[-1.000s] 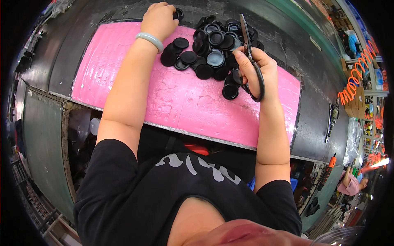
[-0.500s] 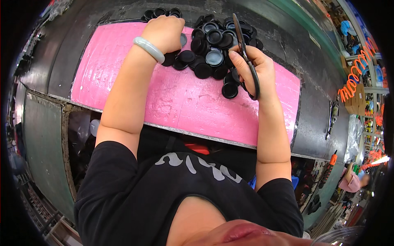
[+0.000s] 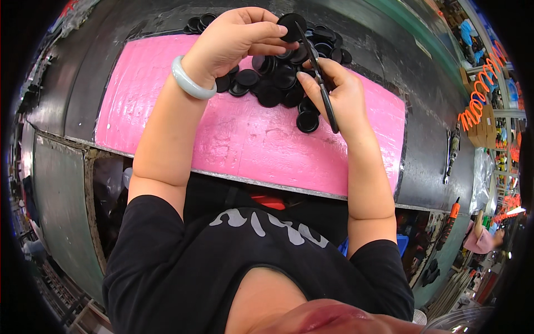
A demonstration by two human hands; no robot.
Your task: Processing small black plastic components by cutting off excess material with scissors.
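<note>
Raised over the far part of the bench, my left hand [image 3: 242, 42] pinches a round black disc [image 3: 289, 28] by its left edge, between thumb and fingers. My right hand [image 3: 340, 92] is closed round the black handles of a pair of scissors [image 3: 318, 78], whose blades point up and away. The blade tips meet or overlap the right edge of the disc; whether they touch it I cannot tell. Beneath both hands lies a heap of loose black discs [image 3: 270, 96], partly hidden by my left hand and the scissors.
A pink sheet [image 3: 250, 142] covers the middle of the dark bench [image 3: 423, 167]. More black discs [image 3: 194, 24] lie at its far left. On the right are a dark tool [image 3: 449, 156], an orange coiled hose [image 3: 475, 108] and clear plastic [image 3: 481, 178]. A person in pink [image 3: 479, 239] is farther off.
My left hand has moved right from the far left discs, now holding a disc up at the scissors. The scissors have shifted slightly left and their handles have drawn closer together.
</note>
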